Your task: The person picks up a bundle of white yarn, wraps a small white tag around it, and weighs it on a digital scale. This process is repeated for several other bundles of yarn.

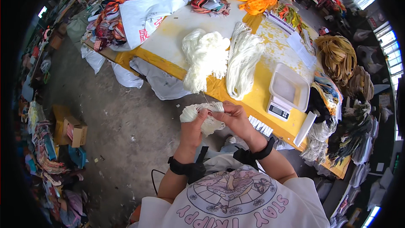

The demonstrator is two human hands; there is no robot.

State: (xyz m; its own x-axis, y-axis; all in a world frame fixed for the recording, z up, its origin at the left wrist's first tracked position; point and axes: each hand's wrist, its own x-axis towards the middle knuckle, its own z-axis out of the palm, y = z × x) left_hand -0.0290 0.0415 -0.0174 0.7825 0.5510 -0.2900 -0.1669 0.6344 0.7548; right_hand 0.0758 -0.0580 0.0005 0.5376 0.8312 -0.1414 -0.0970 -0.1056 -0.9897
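In front of my body, off the table's near edge, both hands grip a small bundle of cream-white yarn (190, 113). My left hand (195, 127) has its fingers closed round the bundle, the thumb on top. Close beside it, my right hand (236, 118) is closed on the yarn's right end. A thin strand runs up from the bundle toward the table. Just beyond lie a heap of white yarn hanks (205, 57) and, to its right, a longer white yarn hank (244, 61).
A digital scale (279, 109) carries a clear plastic tray (292, 104) on the yellow table (217, 89). A white sack (145, 14) and coloured hanks lie at the far left. Across the table, another person's hands handle orange yarn (257, 1). Hanks hang along the right side.
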